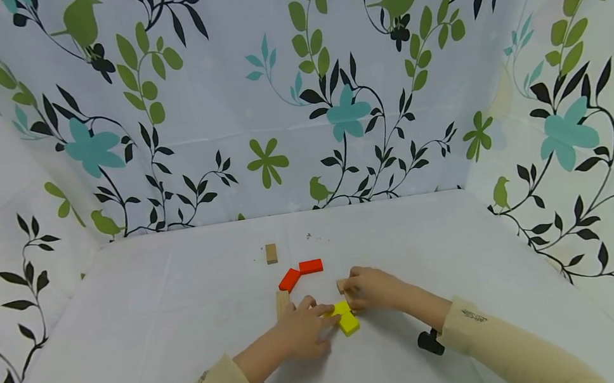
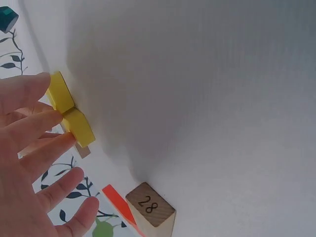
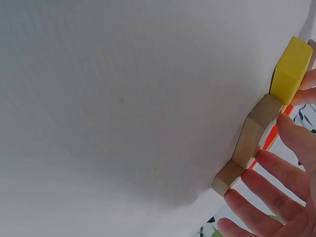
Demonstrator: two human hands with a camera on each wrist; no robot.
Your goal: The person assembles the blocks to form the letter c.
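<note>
My left hand (image 1: 303, 329) reaches in from the left. Its thumb and extended fingers touch two yellow blocks (image 1: 349, 324), which stand end to end at an angle. Opposite it, my right hand (image 1: 373, 289) rests its fingertips along the side of several plain wooden blocks (image 3: 249, 136). In the right wrist view these adjoin a yellow block (image 3: 291, 74) in a bent row, and the right fingers are spread and fairly straight. Left of the left hand stands a wooden block marked 28 (image 2: 150, 205), partly hidden by that hand in the head view.
Two red blocks (image 1: 310, 266) continue the curve beyond the marked block. Farther back lies a separate wooden block (image 1: 271, 253). A white cloth (image 1: 182, 296) covers the table, and a leaf-patterned curtain (image 1: 204, 102) hangs behind it.
</note>
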